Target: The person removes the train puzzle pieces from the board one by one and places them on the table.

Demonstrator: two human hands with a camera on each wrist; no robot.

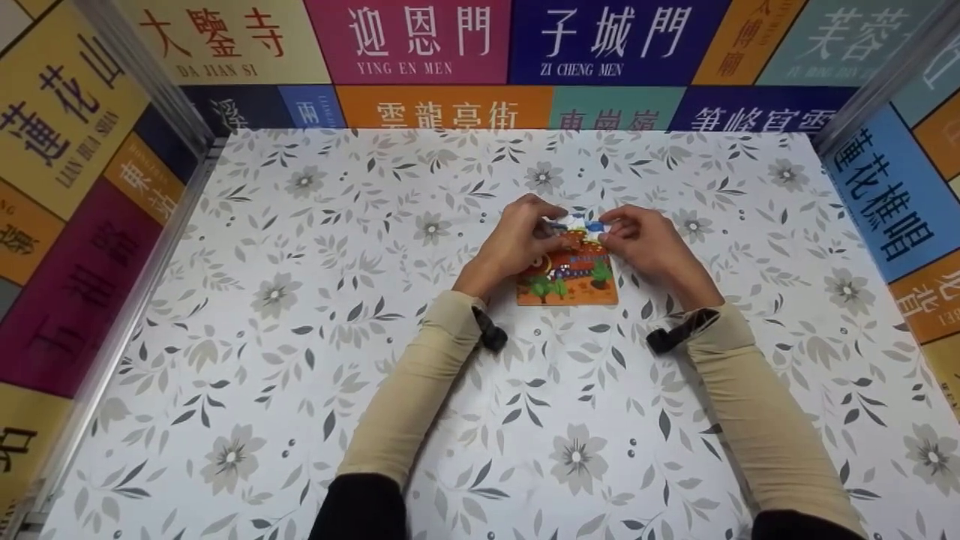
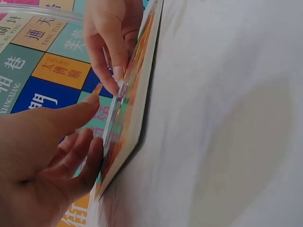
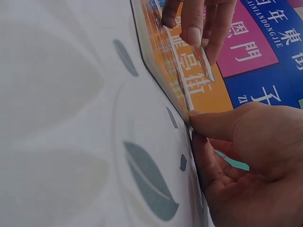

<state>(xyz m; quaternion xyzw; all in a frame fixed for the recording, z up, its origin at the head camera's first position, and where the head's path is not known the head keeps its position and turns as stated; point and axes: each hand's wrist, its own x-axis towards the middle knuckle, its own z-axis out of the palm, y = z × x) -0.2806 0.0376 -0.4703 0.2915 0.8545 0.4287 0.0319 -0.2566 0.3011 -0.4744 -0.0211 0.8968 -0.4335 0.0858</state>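
Jigsaw board [image 1: 570,291], one, tree-printed, lying before me on floral tablecloth [image 1: 570,382]. Left hand [image 1: 517,238]: pinching loose puzzle piece [image 3: 206,66]. Right hand [image 1: 646,238]: clamped on board's upper-right edge; best held steady, I judge, with piece lowered level.

White tbl cover [image 1: 499,409] w/ grey floral print [image 1: 577,459]. Back wall panels [image 1: 427,56] multicol. w/ Chinese chars. L wall [image 1: 71,300] & R wall [image 1: 885,202] alike, metal posts [image 1: 150,75] btwn.

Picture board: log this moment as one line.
Picture board: on floral tabletop | Left hand: pinches small piece over board | Right hand: thumb and fingers at board's far right corner
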